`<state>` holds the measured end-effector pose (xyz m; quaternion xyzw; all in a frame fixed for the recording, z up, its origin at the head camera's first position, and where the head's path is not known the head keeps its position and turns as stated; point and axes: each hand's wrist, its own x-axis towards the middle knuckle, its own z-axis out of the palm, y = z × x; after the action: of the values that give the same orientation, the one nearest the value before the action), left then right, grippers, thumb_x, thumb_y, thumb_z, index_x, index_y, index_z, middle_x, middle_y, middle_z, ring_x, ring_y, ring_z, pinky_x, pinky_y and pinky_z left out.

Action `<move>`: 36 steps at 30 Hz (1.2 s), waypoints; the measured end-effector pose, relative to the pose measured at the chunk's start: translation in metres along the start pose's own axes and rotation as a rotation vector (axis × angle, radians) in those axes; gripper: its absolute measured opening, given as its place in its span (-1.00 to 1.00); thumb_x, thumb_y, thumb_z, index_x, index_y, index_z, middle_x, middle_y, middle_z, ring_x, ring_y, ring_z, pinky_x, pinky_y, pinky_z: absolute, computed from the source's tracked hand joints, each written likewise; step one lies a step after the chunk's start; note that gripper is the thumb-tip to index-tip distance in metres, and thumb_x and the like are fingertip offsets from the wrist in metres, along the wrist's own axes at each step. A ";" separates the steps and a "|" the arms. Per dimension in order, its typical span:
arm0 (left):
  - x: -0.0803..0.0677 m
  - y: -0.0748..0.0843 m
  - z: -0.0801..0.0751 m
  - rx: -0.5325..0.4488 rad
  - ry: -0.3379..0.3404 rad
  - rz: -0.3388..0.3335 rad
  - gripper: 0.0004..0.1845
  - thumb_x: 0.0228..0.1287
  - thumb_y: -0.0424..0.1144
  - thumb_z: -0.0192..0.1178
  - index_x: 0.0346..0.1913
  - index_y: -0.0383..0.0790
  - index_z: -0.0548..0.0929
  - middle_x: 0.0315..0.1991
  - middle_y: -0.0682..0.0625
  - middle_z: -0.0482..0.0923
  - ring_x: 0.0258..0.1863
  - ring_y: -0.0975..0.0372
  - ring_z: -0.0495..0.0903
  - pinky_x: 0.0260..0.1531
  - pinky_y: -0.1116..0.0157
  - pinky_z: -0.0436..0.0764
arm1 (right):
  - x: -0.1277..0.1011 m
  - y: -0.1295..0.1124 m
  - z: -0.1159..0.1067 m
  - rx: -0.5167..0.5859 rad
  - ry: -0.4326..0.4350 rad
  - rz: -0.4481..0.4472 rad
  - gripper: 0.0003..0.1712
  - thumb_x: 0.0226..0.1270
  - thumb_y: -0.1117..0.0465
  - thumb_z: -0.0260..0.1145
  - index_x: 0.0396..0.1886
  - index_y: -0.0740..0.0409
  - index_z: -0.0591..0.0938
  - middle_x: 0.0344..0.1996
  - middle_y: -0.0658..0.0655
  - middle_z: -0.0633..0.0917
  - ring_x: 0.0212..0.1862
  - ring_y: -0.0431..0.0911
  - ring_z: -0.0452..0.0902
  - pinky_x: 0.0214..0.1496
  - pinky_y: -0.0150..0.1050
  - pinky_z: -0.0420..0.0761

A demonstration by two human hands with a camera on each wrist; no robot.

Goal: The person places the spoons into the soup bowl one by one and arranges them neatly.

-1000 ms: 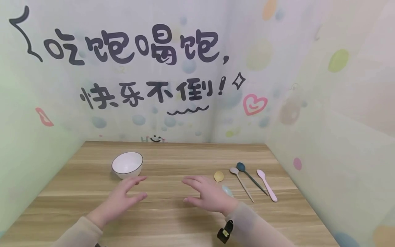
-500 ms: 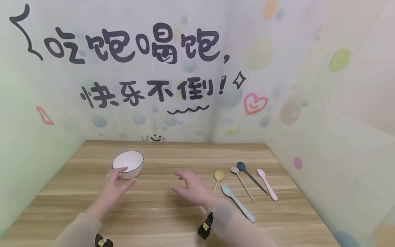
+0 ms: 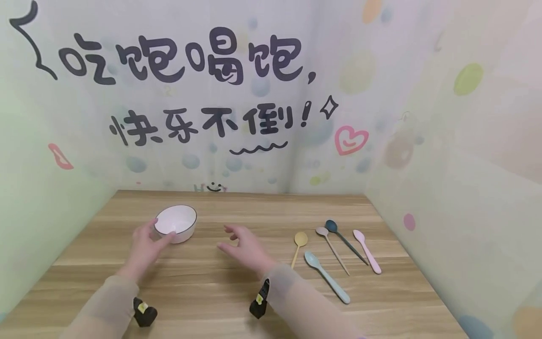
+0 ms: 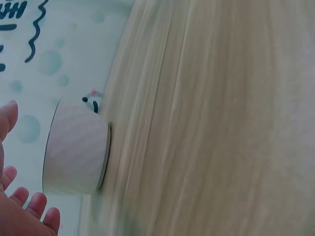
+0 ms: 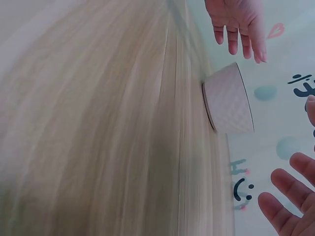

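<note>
1. White bowl (image 3: 175, 222) sits on the wooden table (image 3: 220, 292), toward its far left.
2. Left hand (image 3: 146, 246), fingers spread, is at its rim; whether touching, I cannot tell.
3. Right hand (image 3: 243, 244) hovers open beside it.
4. Reaching step, I judge; next both hands must close round its sides.

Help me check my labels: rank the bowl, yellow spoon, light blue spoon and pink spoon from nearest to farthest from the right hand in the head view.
From the right hand:
1. Bowl, to its left, by the left hand.
2. Yellow spoon, to its right; too close to call against the bowl.
3. Light blue spoon, right and nearer the person.
4. Pink spoon, far right.
</note>
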<state>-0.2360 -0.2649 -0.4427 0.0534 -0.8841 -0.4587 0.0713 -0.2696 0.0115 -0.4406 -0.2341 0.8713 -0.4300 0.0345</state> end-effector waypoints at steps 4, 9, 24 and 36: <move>0.010 -0.007 -0.002 -0.015 -0.025 -0.038 0.07 0.27 0.21 0.16 0.47 -0.48 -0.14 0.40 -0.53 -0.16 0.39 -0.33 -0.18 0.30 -0.31 -0.01 | 0.012 -0.006 0.006 0.034 -0.005 0.039 -0.29 0.27 -0.15 0.31 0.39 -0.13 0.38 0.20 -0.12 0.52 0.14 -0.17 0.45 0.11 -0.16 0.53; 0.021 -0.014 -0.005 -0.022 -0.060 -0.021 0.12 0.23 0.10 0.27 0.45 -0.54 -0.20 0.41 -0.55 -0.20 0.40 -0.34 -0.26 0.31 -0.32 -0.11 | 0.024 -0.012 0.013 0.056 -0.023 0.076 -0.29 0.28 -0.13 0.32 0.39 -0.10 0.37 0.20 -0.07 0.52 0.13 -0.15 0.46 0.10 -0.17 0.54; 0.052 -0.028 -0.014 0.021 -0.178 0.084 0.16 0.08 -0.08 0.41 0.39 -0.68 -0.16 0.34 -0.66 -0.13 0.34 -0.43 -0.10 0.28 -0.34 -0.04 | 0.041 -0.009 0.028 0.074 -0.036 0.127 -0.30 0.24 -0.08 0.37 0.36 -0.09 0.40 0.17 -0.05 0.55 0.09 -0.14 0.48 0.04 -0.20 0.56; 0.051 -0.033 -0.014 0.141 -0.143 0.178 0.06 0.11 -0.01 0.38 0.37 -0.67 0.03 0.35 -0.60 -0.03 0.33 -0.41 -0.06 0.27 -0.32 0.00 | 0.040 -0.004 0.031 0.074 -0.027 0.154 -0.30 0.25 -0.09 0.36 0.37 -0.10 0.40 0.17 -0.06 0.55 0.10 -0.14 0.47 0.05 -0.20 0.55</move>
<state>-0.2828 -0.3037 -0.4579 -0.0533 -0.9182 -0.3899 0.0445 -0.2953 -0.0311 -0.4516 -0.1708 0.8697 -0.4548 0.0877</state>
